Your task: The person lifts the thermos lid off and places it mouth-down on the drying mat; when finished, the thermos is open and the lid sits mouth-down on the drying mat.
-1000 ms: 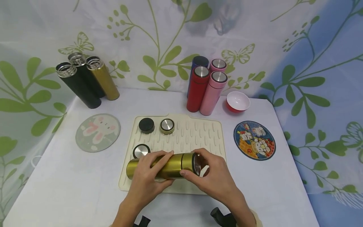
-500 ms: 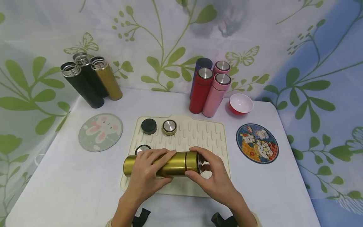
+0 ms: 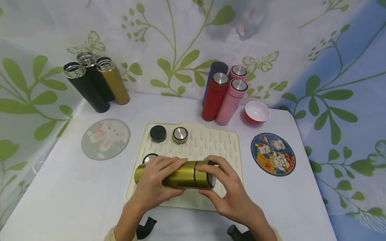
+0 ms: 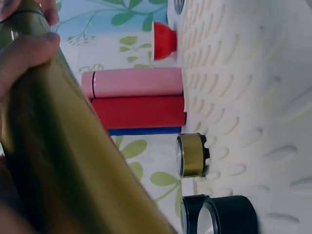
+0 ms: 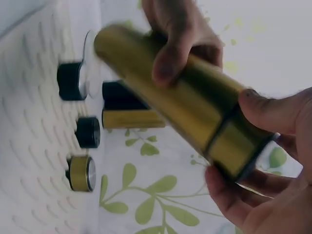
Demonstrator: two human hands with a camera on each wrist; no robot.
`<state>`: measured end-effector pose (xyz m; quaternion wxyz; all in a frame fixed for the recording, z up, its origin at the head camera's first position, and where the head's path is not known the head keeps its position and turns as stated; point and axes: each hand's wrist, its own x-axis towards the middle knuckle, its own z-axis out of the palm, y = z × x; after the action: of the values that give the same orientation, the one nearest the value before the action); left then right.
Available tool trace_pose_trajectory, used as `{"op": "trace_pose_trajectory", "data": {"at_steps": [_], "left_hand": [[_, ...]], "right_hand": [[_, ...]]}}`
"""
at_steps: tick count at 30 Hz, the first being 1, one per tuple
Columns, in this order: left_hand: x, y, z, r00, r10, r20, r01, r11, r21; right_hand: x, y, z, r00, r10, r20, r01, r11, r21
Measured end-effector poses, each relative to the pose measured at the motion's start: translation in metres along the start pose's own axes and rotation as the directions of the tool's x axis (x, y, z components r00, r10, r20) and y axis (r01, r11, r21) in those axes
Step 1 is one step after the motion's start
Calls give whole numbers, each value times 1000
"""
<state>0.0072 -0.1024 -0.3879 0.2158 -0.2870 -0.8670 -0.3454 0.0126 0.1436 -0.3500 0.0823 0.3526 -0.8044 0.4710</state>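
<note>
A gold thermos flask [image 3: 181,175] lies sideways above the cream drying mat [image 3: 217,140], its capped end to the right. My left hand [image 3: 156,177] wraps round its body. With fingers and thumb, my right hand [image 3: 227,187] grips the gold lid [image 3: 202,174], which sits on the flask with a dark seam between them. Three loose lids rest on the mat: a black one [image 3: 158,133], a gold one with a steel top [image 3: 180,135], and a steel-topped one [image 3: 149,158] partly hidden behind the flask. In the right wrist view both hands hold the gold flask [image 5: 185,102].
Lidless flasks stand at the back left, two dark [image 3: 87,88] and one gold [image 3: 113,82]. Several lidded ones stand at the back centre, including a red flask [image 3: 214,98] and a pink flask [image 3: 230,103]. A red bowl [image 3: 257,112] and round coasters [image 3: 105,139] flank the mat.
My right hand's fingers have shifted round the lid, now lying over its front side, and the lid's steel end shows more. The left hand keeps its hold on the body.
</note>
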Motion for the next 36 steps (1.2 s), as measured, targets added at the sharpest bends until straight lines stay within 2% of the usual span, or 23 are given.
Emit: {"op": "trace_pose_trajectory", "data": {"at_steps": [2, 4, 7, 9, 11, 13, 16, 18, 19, 20, 21, 26, 29, 31, 33, 35, 36], "left_hand": [[-1, -2, -1, 1000, -1, -8, 1, 1000, -5], [-2, -2, -1, 1000, -6, -8, 6, 1000, 16], [-1, -1, 0, 1000, -16, -8, 16, 999, 34], [-1, -1, 2, 1000, -11, -13, 12, 999, 44], [-1, -1, 4, 1000, -4, -19, 5, 998, 62], [-1, -1, 6, 1000, 10, -25, -8, 996, 92], [-2, -1, 8, 999, 26, -23, -23, 990, 139], [-2, -2, 9, 999, 39, -22, -35, 986, 160], [-2, -2, 9, 999, 45, -20, -41, 985, 165], [-2, -3, 9, 999, 49, -18, -45, 985, 168], [-2, -3, 9, 998, 55, -18, -51, 984, 171], [-1, -4, 5, 999, 41, -15, -38, 986, 165], [-2, -4, 4, 999, 29, -14, -26, 987, 159], [-3, -4, 4, 1000, 23, -11, -21, 988, 155], [-4, -4, 4, 999, 28, -15, -26, 987, 156], [-4, -4, 4, 1000, 27, -14, -25, 987, 157], [-5, -4, 4, 1000, 27, -13, -25, 987, 158]], "right_hand": [[3, -1, -1, 1000, -6, 30, 6, 1000, -14], [6, -1, -3, 999, 21, 44, -20, 1000, -13], [7, 0, -3, 998, 57, 27, -57, 998, -1], [6, 1, -3, 994, 104, 12, -105, 994, 13], [6, 2, -2, 983, 183, 10, -183, 983, 6], [6, 2, -1, 955, 294, 26, -293, 956, -30], [8, 2, 0, 887, 454, 87, -449, 890, -75], [9, 2, 0, 844, 522, 127, -517, 853, -66], [9, 2, 0, 834, 534, 139, -533, 845, -52], [8, 2, 0, 834, 533, 146, -534, 845, -36], [8, 2, -1, 843, 517, 147, -519, 854, -22], [5, 3, -2, 945, 311, 104, -311, 950, -12], [4, 2, -1, 975, 207, 79, -207, 978, -12], [4, 1, 0, 981, 186, 64, -186, 983, -9], [3, 1, 2, 976, 211, 53, -211, 977, -6], [3, 1, 3, 957, 286, 49, -286, 958, -5], [2, 1, 4, 941, 335, 48, -334, 942, -20]]}}
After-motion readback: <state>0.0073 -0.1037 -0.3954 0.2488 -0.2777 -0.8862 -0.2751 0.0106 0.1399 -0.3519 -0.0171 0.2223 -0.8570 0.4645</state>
